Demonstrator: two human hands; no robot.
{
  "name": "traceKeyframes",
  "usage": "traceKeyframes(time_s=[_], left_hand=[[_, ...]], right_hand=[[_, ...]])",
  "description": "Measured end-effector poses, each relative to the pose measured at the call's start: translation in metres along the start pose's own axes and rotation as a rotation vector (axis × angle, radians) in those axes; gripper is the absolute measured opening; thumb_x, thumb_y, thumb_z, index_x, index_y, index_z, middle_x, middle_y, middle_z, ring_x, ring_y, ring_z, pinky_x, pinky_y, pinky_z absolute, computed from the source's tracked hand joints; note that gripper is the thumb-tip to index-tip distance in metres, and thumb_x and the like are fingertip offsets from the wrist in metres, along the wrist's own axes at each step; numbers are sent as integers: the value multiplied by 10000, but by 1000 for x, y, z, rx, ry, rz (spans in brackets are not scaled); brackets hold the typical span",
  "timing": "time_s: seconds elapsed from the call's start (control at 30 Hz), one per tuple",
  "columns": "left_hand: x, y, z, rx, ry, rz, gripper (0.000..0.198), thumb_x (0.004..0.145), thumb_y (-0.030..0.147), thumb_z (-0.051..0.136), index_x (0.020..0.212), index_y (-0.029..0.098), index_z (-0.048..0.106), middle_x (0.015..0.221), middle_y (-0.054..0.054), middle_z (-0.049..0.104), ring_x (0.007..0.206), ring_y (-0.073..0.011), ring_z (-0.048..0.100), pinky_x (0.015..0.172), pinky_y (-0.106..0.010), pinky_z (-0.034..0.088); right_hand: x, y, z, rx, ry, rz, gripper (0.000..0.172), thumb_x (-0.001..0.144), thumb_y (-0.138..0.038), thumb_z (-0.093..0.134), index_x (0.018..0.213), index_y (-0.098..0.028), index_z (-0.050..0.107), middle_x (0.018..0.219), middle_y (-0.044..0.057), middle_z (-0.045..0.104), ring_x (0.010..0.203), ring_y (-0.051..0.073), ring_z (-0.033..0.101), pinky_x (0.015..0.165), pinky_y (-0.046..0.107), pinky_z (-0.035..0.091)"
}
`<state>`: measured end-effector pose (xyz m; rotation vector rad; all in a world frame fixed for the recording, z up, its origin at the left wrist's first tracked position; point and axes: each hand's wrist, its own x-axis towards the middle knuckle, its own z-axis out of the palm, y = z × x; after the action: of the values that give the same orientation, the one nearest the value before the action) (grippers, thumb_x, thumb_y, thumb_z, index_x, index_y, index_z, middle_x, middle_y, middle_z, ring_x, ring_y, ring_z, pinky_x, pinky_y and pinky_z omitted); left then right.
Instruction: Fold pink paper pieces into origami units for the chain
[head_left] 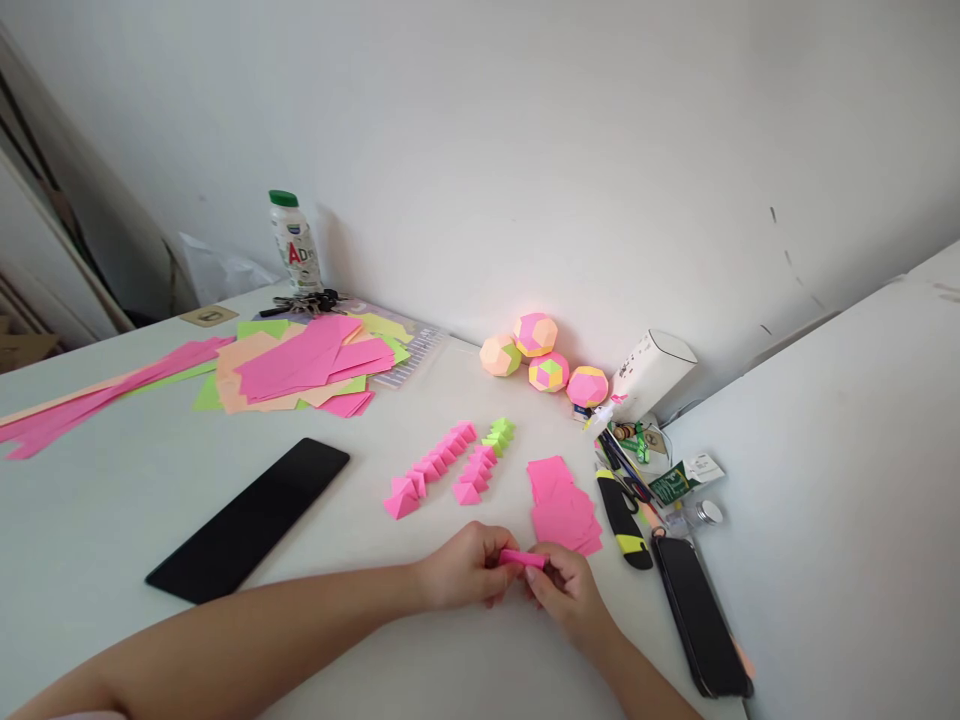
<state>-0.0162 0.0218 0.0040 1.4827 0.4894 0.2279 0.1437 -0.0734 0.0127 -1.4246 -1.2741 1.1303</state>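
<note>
Head view: L hand (pixel 466 567) & R hand (pixel 568 592) pinch pink paper pc. (pixel 523 559), each grip closed on one end. Pink sheets (pixel 562 510) lie nr R hand.

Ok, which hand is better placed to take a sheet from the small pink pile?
Probably the right hand: the small pink pile lies just beyond it, while the left hand is farther off. Both hold the pink paper piece, so the left would likely need to keep it.
</note>
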Motion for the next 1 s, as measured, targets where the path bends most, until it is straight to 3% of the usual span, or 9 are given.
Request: traceKeyframes(time_s=[0.37, 0.57, 0.8, 1.0], left_hand=[[3, 3, 0, -212, 74, 29, 192, 746, 299, 588, 704, 177, 446, 517, 39, 571, 430, -92, 523, 424, -203, 395], [2, 4, -1, -273, 12, 82, 261, 785, 340, 607, 886, 180, 428, 767, -1, 632, 554, -91, 574, 443, -187, 387], [7, -2, -4, -285, 34, 96, 281, 808, 405, 581, 857, 170, 435, 636, 38, 582, 451, -68, 511, 433, -200, 386], [7, -2, -5, -262, 37, 94, 291, 793, 416, 603, 861, 160, 482, 616, 46, 560, 429, -57, 484, 423, -192, 369]], right_hand=[[2, 13, -4, 241, 180, 64, 262, 694, -407, 687, 687, -157, 611, 576, 3, 587, 459, 122, 504, 416, 231, 412], [1, 10, -5, 163, 94, 51, 250, 768, -397, 646, 770, -146, 641, 600, 7, 586, 504, 125, 515, 450, 229, 426], [-1, 5, -3, 98, 101, 35, 330, 837, -443, 566, 716, -141, 618, 569, 3, 553, 498, 119, 502, 457, 224, 424], [0, 7, -3, 61, 135, 82, 295, 810, -433, 596, 827, -139, 603, 552, -7, 556, 481, 124, 503, 464, 233, 438]])
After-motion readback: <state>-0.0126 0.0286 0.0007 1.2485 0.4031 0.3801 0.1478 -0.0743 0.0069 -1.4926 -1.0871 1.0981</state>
